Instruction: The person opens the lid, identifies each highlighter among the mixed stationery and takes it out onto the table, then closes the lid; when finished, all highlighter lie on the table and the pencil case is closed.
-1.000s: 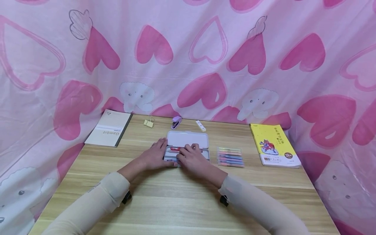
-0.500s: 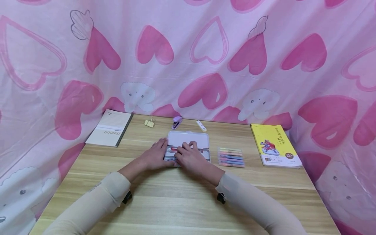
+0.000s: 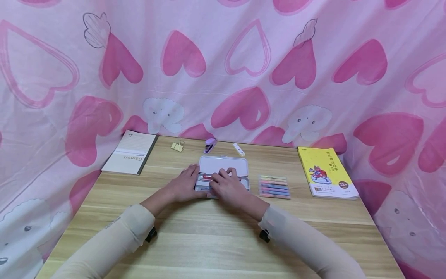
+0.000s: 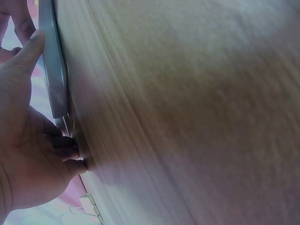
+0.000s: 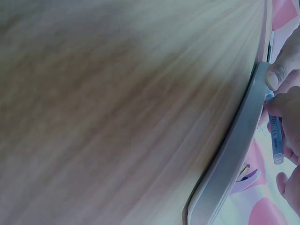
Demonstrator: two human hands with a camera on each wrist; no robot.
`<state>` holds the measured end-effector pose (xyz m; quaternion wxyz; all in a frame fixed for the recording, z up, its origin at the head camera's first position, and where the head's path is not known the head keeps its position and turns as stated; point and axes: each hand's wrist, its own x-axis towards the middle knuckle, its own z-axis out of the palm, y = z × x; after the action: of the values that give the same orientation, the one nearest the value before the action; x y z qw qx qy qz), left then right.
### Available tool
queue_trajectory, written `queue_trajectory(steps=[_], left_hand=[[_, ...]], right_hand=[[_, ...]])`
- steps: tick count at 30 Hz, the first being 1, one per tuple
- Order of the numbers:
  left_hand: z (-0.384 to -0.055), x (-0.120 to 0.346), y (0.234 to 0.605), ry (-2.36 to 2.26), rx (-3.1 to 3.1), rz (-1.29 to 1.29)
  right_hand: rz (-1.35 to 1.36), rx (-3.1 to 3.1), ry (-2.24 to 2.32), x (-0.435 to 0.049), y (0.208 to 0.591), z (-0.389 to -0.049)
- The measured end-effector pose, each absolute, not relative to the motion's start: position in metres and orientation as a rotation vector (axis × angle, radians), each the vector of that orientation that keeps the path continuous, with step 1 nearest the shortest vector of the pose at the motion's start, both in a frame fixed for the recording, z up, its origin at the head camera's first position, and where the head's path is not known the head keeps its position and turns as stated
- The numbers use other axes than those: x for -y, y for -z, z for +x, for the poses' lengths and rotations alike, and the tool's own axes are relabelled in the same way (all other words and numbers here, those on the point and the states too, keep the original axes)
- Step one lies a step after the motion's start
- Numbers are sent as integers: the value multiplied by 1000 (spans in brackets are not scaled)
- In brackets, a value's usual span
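An open pencil case [image 3: 223,164] lies mid-table, its lid tipped back. My left hand [image 3: 186,184] grips its left end, the thumb along the near wall and the other fingers spread down beside it, as the left wrist view shows. My right hand [image 3: 230,190] is over the tray with bent fingers. In the right wrist view, those fingers hold a blue marker pen [image 5: 276,140] at the case's near wall [image 5: 234,145]. A red pen [image 3: 207,177] lies along the back of the tray. My right hand hides much of the inside.
Right of the case lies a clear pack of coloured markers [image 3: 273,186]. Along the back stand a binder clip [image 3: 177,147], a purple stapler [image 3: 209,145] and a white block-like piece [image 3: 238,149]. A notebook [image 3: 129,153] lies far left, a yellow book [image 3: 324,170] right.
My right hand has shifted slightly left over the tray and then back right. My left hand has kept its place at the case's left end.
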<state>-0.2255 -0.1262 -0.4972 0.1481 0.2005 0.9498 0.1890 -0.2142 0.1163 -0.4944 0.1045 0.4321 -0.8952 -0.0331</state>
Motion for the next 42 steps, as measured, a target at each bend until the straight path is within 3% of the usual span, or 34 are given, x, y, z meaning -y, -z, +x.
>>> queue_trajectory(steps=[42], left_hand=[[-225, 125, 497, -582, -2729, 558]], right_hand=[[1064, 2647, -62, -184, 479, -206]])
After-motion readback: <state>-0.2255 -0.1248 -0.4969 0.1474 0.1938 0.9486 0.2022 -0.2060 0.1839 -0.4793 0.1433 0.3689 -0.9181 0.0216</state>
